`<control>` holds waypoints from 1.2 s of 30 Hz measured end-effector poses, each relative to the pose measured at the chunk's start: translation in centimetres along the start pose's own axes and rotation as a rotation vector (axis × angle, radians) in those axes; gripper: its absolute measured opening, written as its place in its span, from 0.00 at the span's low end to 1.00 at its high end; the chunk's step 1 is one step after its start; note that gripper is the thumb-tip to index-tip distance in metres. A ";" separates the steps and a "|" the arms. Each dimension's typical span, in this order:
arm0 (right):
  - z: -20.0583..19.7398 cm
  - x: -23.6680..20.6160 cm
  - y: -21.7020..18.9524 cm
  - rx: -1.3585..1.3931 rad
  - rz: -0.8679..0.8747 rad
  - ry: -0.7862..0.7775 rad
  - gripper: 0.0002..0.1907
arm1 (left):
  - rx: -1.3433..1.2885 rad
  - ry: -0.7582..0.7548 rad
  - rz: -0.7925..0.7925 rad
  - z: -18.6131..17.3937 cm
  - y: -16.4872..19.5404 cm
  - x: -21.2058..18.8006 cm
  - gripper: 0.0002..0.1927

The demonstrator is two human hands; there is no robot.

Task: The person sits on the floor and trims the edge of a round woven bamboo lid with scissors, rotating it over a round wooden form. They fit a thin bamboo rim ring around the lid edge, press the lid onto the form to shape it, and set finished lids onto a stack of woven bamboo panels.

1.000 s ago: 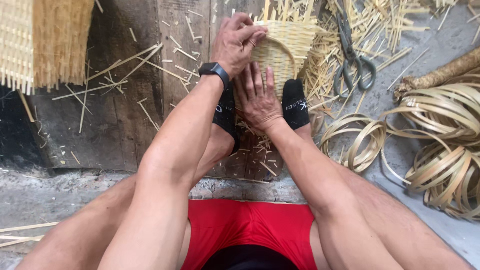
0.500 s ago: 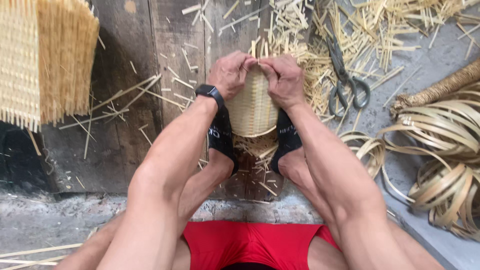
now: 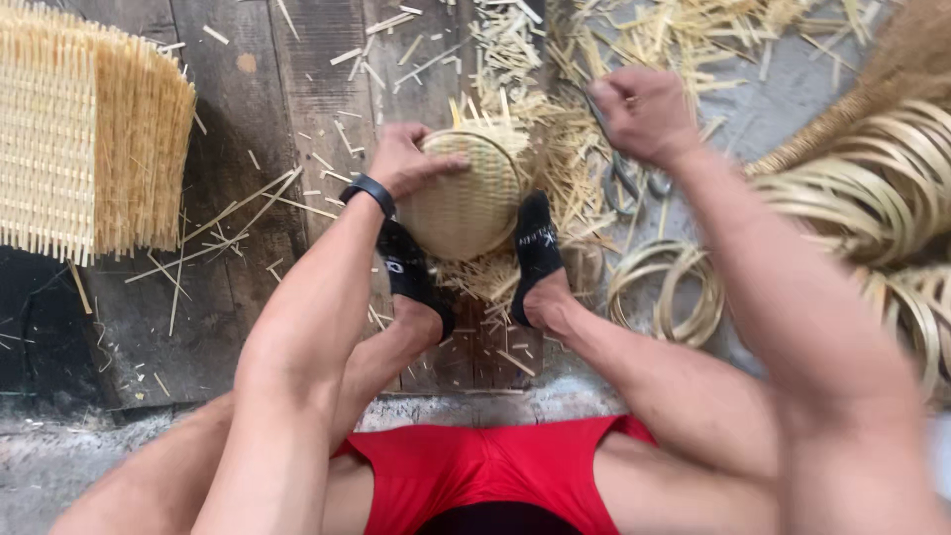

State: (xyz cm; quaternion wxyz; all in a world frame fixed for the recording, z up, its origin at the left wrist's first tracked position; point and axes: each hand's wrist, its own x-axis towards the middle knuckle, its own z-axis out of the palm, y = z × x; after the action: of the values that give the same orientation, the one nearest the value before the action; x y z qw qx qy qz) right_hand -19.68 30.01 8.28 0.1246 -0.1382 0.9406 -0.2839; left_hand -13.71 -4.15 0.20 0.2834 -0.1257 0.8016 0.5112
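Entry, head view, read left to right with the small woven basket (image 3: pixel 464 193) as my landmark.

Far left of the basket: a large woven bamboo panel (image 3: pixel 84 144) with loose upright ends, lying on the dark wooden boards (image 3: pixel 297 89). Not touched.

At the basket: it sits between the two black-socked feet (image 3: pixel 535 253), which pinch it from either side. The left hand (image 3: pixel 408 159) lies on its upper left rim, fingers spread flat over the weave, pressing rather than clasping. A black wristband (image 3: pixel 369 191) sits on that wrist.

Right of the basket: the right hand (image 3: pixel 644 111) is curled shut above the scissors (image 3: pixel 626 183) lying among the bamboo offcuts (image 3: pixel 555 149). I cannot tell whether it has anything in it (motion blur here). Further right, coiled bamboo strips (image 3: pixel 862 208).

Risks, my judgement:
- With only one hand and the feet steadying it, the basket could roll or tip out from between the socks if the left hand's pressure shifts.
- Unfinished spoke ends stick up at its far rim; a palm pressed there could get pricked or snap a spoke.
- The scissors are half buried in offcuts, so a blind reach could meet the blades.
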 end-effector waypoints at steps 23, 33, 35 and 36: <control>9.3 -7.0 13.9 -0.032 0.549 -0.160 0.36 | 0.771 0.180 0.468 5.8 -4.4 -8.6 0.10; 7.8 -12.0 9.8 0.546 0.676 -0.181 0.25 | 0.737 0.495 0.260 10.9 2.2 -5.5 0.49; 7.7 -13.4 8.7 0.369 0.608 -0.199 0.24 | 0.720 0.525 0.296 10.6 2.1 -5.5 0.47; 7.7 -14.0 8.2 0.360 0.550 -0.197 0.23 | 0.702 0.553 0.323 10.6 2.1 -5.3 0.47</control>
State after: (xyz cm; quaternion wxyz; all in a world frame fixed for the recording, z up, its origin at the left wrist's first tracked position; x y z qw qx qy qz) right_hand -5.79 37.36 -0.46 0.3093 0.1179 0.8609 -0.3864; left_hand -7.02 5.74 1.49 0.0017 -0.0273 0.9805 0.1944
